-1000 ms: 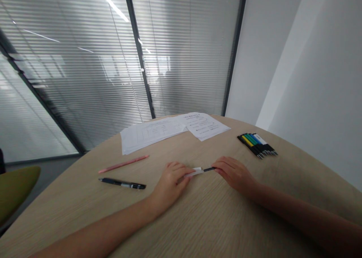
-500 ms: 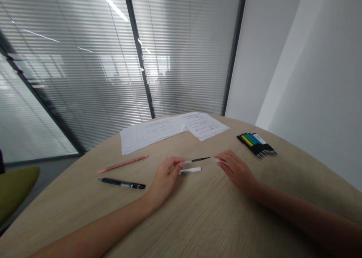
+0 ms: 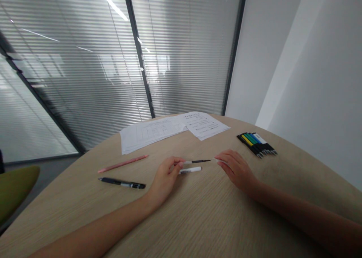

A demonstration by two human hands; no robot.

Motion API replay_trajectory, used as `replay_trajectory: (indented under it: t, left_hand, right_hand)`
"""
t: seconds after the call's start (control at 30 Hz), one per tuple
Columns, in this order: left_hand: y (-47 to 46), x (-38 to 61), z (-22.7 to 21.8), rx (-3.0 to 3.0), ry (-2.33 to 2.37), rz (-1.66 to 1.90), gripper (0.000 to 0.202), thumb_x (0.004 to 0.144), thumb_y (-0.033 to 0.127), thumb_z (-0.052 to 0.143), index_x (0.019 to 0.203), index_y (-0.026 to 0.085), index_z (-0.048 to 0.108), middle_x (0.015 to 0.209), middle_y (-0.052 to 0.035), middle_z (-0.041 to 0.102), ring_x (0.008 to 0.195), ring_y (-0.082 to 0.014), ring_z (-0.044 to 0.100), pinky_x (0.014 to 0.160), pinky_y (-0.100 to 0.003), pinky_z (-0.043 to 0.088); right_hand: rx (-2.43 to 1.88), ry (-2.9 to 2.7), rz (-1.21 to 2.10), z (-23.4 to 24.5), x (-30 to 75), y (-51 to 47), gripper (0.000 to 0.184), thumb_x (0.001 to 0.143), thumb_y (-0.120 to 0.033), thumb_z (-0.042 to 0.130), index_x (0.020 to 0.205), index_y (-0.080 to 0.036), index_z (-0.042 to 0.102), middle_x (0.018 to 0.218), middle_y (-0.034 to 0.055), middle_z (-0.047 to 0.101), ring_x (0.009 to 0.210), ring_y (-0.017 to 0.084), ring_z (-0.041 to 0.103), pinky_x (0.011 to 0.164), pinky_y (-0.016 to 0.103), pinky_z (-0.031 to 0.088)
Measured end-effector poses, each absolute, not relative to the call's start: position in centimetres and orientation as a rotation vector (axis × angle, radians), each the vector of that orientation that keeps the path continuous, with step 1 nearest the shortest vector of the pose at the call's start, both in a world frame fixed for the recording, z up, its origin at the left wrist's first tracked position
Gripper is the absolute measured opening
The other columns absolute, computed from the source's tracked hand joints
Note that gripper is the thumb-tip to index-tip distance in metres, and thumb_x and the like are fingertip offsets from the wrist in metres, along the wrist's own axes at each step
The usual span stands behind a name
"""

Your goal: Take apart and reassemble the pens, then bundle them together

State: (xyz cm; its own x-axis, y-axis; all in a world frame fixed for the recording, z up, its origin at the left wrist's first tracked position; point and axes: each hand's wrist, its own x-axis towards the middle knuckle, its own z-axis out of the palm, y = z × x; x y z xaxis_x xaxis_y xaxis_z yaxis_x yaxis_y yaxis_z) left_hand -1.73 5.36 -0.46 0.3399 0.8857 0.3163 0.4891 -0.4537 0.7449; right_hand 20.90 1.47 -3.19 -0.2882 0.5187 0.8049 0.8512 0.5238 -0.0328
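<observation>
My left hand (image 3: pixel 166 175) pinches a pen refill (image 3: pixel 198 161) between thumb and fingertips. The refill has a dark ink section and a thin tip, and it points right, nearly level. Just below it a white pen part (image 3: pixel 192 170) lies on the table, its left end hidden behind my left fingers. My right hand (image 3: pixel 236 171) is closed on a small whitish, see-through piece (image 3: pixel 217 160), mostly covered by the fingers; its kind cannot be made out. A small gap separates the refill's tip from this piece.
A pink pen or pencil (image 3: pixel 123 164) and a black pen (image 3: pixel 122 183) lie on the left of the wooden table (image 3: pixel 198 220). Printed papers (image 3: pixel 154 132) lie at the back. A row of coloured pens (image 3: pixel 256 145) is at the right. A green chair (image 3: pixel 18 188) stands beyond the left edge.
The refill's tip has dipped slightly, so the refill lies more level. Both hands stay almost in place, with their grips unchanged.
</observation>
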Motion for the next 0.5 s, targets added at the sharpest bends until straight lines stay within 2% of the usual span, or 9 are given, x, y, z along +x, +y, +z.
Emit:
replay_trajectory:
  t: [0.5]
  left_hand:
    - [5.25, -1.63, -0.35, 2.106, 1.14, 0.959, 0.02, 0.076, 0.026, 0.041, 0.08, 0.015, 0.057, 0.08, -0.0038, 0.06, 0.079, -0.0173, 0.054, 0.074, -0.031, 0.041]
  right_hand:
    - [-1.005, -2.041, -0.507, -3.05, 20.63, 1.25, 0.011, 0.083, -0.017, 0.041, 0.088, -0.018, 0.05, 0.079, 0.0052, 0.058, 0.075, 0.015, 0.053, 0.068, 0.03, 0.046]
